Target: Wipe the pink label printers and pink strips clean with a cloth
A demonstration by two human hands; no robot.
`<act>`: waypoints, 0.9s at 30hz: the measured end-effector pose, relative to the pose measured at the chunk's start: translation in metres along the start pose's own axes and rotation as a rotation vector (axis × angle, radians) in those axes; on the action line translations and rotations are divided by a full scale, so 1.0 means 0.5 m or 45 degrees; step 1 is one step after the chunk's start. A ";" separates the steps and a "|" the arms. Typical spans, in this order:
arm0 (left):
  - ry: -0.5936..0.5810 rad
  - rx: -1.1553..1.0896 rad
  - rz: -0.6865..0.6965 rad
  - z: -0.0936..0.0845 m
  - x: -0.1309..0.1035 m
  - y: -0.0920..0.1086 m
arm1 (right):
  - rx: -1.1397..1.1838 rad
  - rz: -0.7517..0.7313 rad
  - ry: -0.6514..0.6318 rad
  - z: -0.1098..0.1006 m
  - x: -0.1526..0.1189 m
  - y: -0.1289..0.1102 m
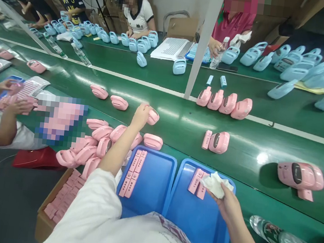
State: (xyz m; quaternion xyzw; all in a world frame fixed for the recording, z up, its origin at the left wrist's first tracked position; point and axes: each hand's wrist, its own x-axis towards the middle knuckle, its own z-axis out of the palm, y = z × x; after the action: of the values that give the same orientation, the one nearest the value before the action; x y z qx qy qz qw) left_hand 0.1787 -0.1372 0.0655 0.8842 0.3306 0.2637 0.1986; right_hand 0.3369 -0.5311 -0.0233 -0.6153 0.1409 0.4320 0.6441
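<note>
Reaching forward over the green work surface, my left hand (140, 116) is closed on the end of a pink plastic housing (153, 117); its fingertips are partly hidden. My right hand (227, 201) pinches a crumpled white cloth (215, 184) above the right blue tray (196, 227). Just under the cloth lie a few small pink blocks (195, 181) with dark markings. Several more marked pink blocks (132, 172) stand in two columns in the left blue tray (154, 191). Beside my left forearm is a heap of pink housings (85, 153).
A cardboard box (42, 221) of pink blocks sits low at left. Plastic bottles (280, 238) lie at right. Pink housings (219, 142) dot the green belt (179, 119). Across a white divider post (200, 44), people work among blue housings (299, 67). Another person's hands (15, 99) work at left.
</note>
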 end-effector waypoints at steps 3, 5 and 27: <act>0.037 0.091 0.271 -0.049 -0.055 0.067 | -0.015 0.013 -0.113 0.035 -0.031 0.006; 0.091 0.108 0.526 -0.080 -0.102 0.123 | -0.001 0.039 -0.215 0.066 -0.059 0.009; -0.152 -0.695 0.830 -0.134 -0.424 0.410 | 0.370 -0.242 -0.832 0.129 -0.354 0.069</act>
State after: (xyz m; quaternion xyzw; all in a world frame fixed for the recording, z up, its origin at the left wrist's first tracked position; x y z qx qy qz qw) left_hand 0.1010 -0.4154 0.1547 0.8712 -0.0600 0.3389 0.3502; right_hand 0.1854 -0.5445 0.0928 -0.3575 -0.0701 0.5192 0.7731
